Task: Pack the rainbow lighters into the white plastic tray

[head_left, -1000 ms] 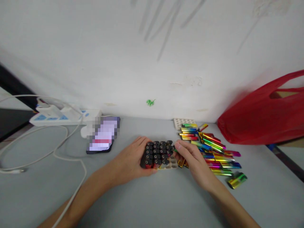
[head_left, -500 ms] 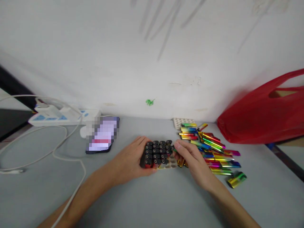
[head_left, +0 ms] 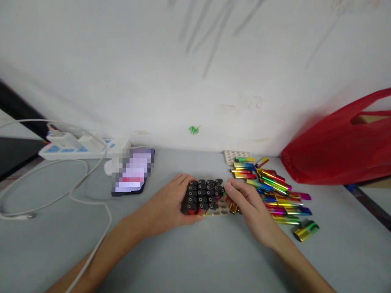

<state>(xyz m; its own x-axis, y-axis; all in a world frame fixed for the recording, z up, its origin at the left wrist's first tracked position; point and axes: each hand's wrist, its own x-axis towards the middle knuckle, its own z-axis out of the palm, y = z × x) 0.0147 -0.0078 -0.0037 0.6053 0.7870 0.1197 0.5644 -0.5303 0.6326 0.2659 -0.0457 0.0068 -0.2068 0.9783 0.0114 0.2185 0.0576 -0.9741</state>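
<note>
A tray of lighters (head_left: 205, 197) stands on the grey table, most slots filled with black-capped lighters, a few slots at its front right showing bare. My left hand (head_left: 169, 202) wraps around the tray's left side and front. My right hand (head_left: 247, 203) is at the tray's right edge, fingers pinched on a lighter (head_left: 225, 191) that touches the tray's right column. Directly to the right of that hand lies a pile of loose shiny multicoloured lighters (head_left: 275, 191).
A red plastic bag (head_left: 339, 146) sits at the right against the wall. An empty white tray (head_left: 233, 156) lies behind the pile. A phone (head_left: 132, 173), a power strip (head_left: 82, 147) and white cables (head_left: 76, 195) occupy the left. One lighter (head_left: 306, 230) lies apart at the right.
Almost nothing has moved; both hands stay at the tray, and the view has shifted very slightly.
</note>
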